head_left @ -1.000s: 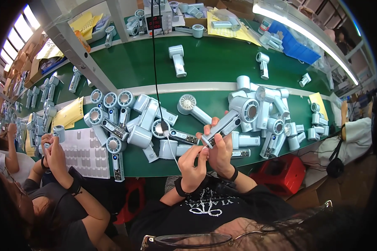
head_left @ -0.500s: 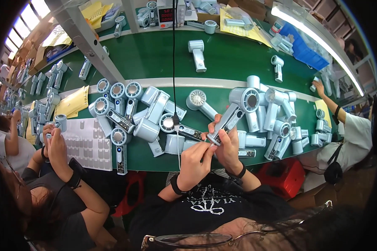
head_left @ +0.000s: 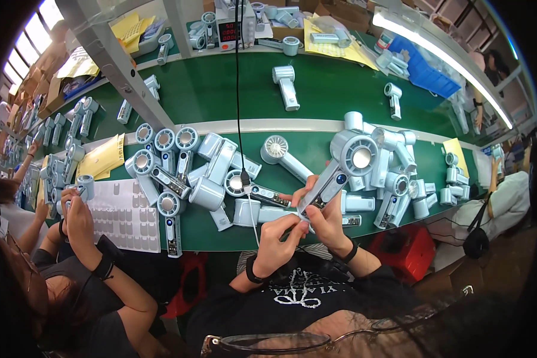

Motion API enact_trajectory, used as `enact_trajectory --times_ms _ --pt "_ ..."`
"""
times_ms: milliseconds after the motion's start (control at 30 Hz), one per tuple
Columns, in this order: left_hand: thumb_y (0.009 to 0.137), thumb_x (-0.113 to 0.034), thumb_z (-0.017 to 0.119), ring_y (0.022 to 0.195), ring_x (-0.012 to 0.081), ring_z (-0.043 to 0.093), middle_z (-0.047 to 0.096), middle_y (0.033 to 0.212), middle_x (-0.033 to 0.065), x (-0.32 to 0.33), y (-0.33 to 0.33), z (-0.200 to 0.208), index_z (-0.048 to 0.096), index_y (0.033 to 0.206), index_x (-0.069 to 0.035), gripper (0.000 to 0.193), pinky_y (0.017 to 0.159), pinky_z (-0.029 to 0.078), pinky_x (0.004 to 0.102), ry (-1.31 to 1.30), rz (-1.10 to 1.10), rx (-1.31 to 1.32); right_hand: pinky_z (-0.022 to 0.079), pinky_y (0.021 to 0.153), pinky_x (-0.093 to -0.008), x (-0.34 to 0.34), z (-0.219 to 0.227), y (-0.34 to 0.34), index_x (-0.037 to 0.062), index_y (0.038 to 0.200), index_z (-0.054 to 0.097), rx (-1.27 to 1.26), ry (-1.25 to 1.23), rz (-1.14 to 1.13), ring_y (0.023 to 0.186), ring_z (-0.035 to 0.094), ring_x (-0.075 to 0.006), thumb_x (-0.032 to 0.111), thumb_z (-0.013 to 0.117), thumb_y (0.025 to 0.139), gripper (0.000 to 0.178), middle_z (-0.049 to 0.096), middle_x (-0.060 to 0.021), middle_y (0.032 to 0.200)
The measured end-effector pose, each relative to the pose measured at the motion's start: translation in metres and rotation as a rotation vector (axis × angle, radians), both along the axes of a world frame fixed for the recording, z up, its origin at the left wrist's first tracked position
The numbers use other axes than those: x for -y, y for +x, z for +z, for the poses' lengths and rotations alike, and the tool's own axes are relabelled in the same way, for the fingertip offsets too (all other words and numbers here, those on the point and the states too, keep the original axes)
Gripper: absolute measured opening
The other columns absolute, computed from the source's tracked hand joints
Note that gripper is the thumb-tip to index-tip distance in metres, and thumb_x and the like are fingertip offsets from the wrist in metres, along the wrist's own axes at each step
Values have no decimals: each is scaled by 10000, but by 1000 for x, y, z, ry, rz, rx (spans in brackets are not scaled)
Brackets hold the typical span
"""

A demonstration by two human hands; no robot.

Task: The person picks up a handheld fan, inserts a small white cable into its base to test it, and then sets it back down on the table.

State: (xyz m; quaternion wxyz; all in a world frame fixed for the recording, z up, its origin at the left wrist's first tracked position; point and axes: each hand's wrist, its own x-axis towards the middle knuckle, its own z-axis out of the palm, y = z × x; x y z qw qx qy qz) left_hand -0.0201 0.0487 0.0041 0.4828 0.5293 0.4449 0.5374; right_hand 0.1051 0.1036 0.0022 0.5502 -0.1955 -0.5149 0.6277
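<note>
A pale blue handheld fan [head_left: 353,156] with a round head and a silver disc at its centre is tilted in front of me. My right hand [head_left: 328,227] is closed round the lower part of its handle, thumb along the side. A small round button glows blue on the handle's dark strip. My left hand [head_left: 278,241] pinches at the handle's bottom end; what lies between its fingertips is too small to make out. Beside my left hand hangs a white cable [head_left: 255,218], joined to a black cable's plug [head_left: 244,178].
Several similar fans, some with handles uncovered, lie in piles left [head_left: 188,140] and right [head_left: 394,182]. One fan [head_left: 284,86] lies on the green belt beyond the metal rail [head_left: 316,126]. A co-worker [head_left: 80,232] sits at left by a sheet of grey pieces [head_left: 122,215]. A red stool [head_left: 403,253] stands at right.
The fan in my right hand has turned, so its face shows more to me and the button now glows blue. My left hand stays at the handle's end. The right co-worker's arm has drawn back.
</note>
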Motion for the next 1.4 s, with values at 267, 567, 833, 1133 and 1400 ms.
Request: enact_trajectory --times_ms 267,567,833,1133,1400 --pt "912 -42 548 953 184 586 582 1150 174 5 -13 6 621 821 51 150 745 462 280 51 143 330 456 912 -431 -111 71 58 31 1224 449 1209 759 158 1058 562 -362 291 693 818 540 532 -201 1159" --pt "915 -100 559 1009 191 556 437 1358 238 24 -27 -17 614 809 79 215 786 448 275 158 211 325 514 740 -487 -305 -26 30 -11 1283 321 1674 453 -375 861 621 -444 285 707 766 710 607 -300 974" --pt "925 -141 529 1015 322 586 444 1324 274 28 -45 -5 593 793 90 274 849 475 373 209 226 283 518 696 -472 -198 -5 43 -131 1215 230 1601 574 62 788 618 -465 216 777 685 837 599 -340 834" --pt "904 -71 529 820 199 607 450 1321 284 32 -44 3 602 837 124 219 681 498 277 305 74 278 496 776 -435 -106 44 81 -27 1220 330 1493 683 50 940 592 -444 171 773 716 700 575 -282 1071" --pt "923 -101 505 835 204 608 476 1299 290 38 -30 13 571 761 88 258 688 476 264 368 -62 135 477 899 -486 -49 155 74 96 1221 441 790 1016 196 994 618 -334 149 863 622 735 602 -150 1137"
